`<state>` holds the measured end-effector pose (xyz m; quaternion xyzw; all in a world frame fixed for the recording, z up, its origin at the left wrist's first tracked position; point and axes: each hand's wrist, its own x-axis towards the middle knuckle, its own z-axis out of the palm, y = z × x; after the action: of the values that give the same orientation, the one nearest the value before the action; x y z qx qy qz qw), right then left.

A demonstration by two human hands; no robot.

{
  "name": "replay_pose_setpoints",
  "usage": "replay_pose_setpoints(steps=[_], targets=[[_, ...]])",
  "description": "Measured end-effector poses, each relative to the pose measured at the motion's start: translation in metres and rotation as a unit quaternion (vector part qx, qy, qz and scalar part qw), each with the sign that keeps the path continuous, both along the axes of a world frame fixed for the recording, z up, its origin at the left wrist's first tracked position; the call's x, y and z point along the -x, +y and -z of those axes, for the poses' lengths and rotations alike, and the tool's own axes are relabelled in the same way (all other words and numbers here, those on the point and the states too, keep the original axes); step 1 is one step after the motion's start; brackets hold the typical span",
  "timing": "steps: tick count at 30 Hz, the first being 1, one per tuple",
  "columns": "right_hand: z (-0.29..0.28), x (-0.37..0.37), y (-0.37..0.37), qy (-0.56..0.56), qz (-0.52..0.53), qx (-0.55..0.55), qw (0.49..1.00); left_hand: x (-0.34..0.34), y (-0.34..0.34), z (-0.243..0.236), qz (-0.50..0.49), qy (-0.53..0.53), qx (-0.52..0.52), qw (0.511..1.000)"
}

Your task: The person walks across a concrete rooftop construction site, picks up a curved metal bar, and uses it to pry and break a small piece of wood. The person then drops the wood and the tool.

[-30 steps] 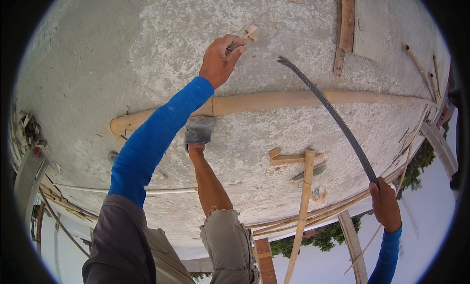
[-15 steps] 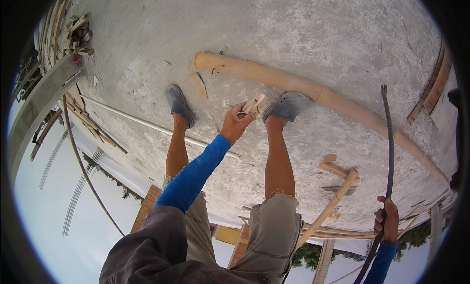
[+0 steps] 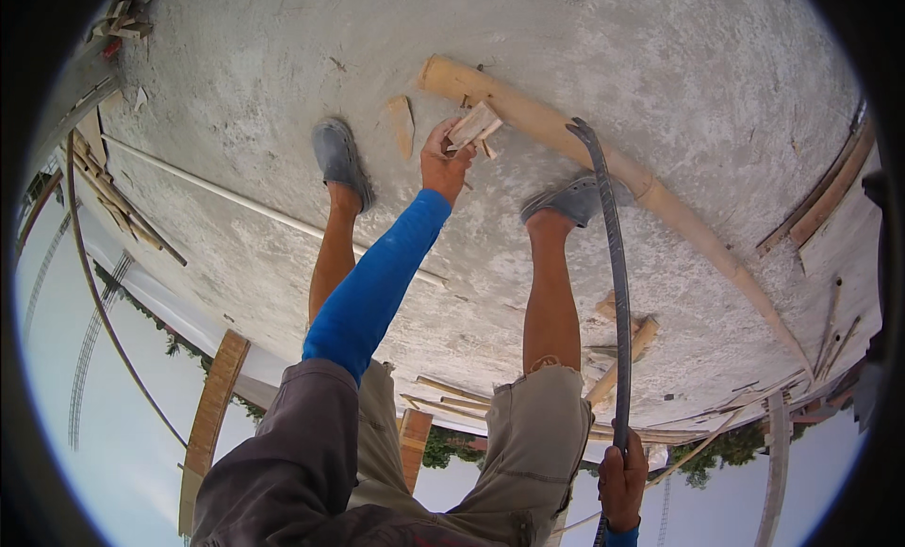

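Observation:
My left hand (image 3: 443,165) is closed round a short wood block (image 3: 477,125) with smaller splintered bits at its lower side. Just beyond the block lies a thick bamboo pole (image 3: 537,115) with a nail near its left end. Far down on the right, my right hand (image 3: 623,483) grips a long, dark, ribbed pry bar (image 3: 618,288). Its forked claw overlaps the bamboo pole in view; whether they touch, I cannot tell. A flat, pointed wood scrap (image 3: 403,125) rests on the concrete left of the block.
My feet stand apart in grey clogs (image 3: 340,156) on rough concrete floor (image 3: 283,66). A thin white pipe (image 3: 255,208) lies at left. Between my right leg and the bar sits a wooden piece (image 3: 627,359). Planks (image 3: 118,203) lie near the left edge.
My left hand has moved farther away with the block, toward the bamboo pole. The pry bar in my right hand has swung left, bringing its claw over the pole. The view has shifted.

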<state>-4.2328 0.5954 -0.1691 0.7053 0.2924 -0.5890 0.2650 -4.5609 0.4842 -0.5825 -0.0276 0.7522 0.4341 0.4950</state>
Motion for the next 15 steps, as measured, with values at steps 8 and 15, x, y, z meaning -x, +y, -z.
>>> replay_pose_setpoints(steps=[8, 15], targets=[[0.000, 0.138, -0.038, -0.009, -0.064, 0.009, 0.998, 0.001, -0.012, 0.036, 0.000, 0.077, -0.047, 0.996], [-0.013, 0.245, -0.057, -0.116, -0.073, 0.017, 0.990, 0.009, -0.016, 0.045, 0.038, 0.046, -0.069, 0.996]])
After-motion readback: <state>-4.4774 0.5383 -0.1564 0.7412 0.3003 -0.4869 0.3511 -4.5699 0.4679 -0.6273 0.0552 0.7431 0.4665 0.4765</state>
